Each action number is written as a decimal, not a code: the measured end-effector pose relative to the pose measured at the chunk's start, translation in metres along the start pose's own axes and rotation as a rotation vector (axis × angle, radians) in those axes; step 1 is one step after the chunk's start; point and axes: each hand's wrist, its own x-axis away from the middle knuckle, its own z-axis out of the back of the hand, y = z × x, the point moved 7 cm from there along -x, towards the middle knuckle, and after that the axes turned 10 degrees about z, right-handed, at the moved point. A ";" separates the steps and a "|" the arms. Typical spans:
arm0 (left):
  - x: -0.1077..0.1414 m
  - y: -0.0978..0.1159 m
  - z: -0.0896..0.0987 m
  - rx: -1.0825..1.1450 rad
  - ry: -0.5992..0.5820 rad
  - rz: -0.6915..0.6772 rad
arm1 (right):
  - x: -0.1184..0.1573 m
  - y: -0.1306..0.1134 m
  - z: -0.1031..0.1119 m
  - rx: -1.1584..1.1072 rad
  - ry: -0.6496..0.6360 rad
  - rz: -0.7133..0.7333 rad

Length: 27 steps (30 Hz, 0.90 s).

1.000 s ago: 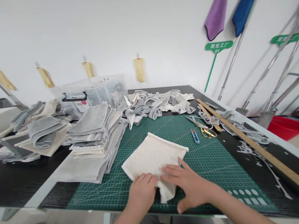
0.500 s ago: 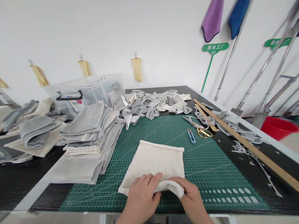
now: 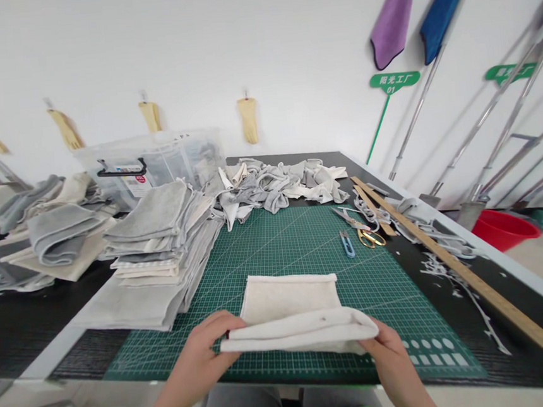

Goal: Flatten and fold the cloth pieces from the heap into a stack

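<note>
A cream cloth (image 3: 286, 295) lies on the green cutting mat (image 3: 275, 241), its near edge lifted and folded up toward me. My left hand (image 3: 215, 344) pinches the left end of that raised edge between thumb and fingers. At the right end, my right hand (image 3: 383, 342) grips the same edge, the fingers partly hidden behind the fabric. The far part of the cloth rests flat on the mat. To the left stands a stack of folded grey and cream cloths (image 3: 151, 214).
Blue thread snips (image 3: 347, 244), gold-handled scissors (image 3: 371, 238) and a long wooden ruler (image 3: 458, 269) lie to the right. Crumpled cloth scraps (image 3: 274, 187) heap at the back beside a clear plastic box (image 3: 163, 165). More cloths (image 3: 60, 234) pile at far left. A red bucket (image 3: 504, 229) stands beyond the table.
My left hand has moved left to the cloth's left end, and my right hand has shifted outward right. The near edge is now raised and stretched between them, covering more of the cloth.
</note>
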 end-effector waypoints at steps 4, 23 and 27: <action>-0.020 -0.003 0.007 0.092 0.090 0.105 | -0.026 -0.023 0.000 0.097 0.022 0.054; -0.080 -0.049 -0.017 -0.395 0.206 0.420 | -0.102 -0.004 -0.024 0.984 -0.303 0.145; -0.083 -0.057 -0.024 -0.252 0.189 0.415 | -0.100 -0.001 -0.026 0.838 -0.381 0.074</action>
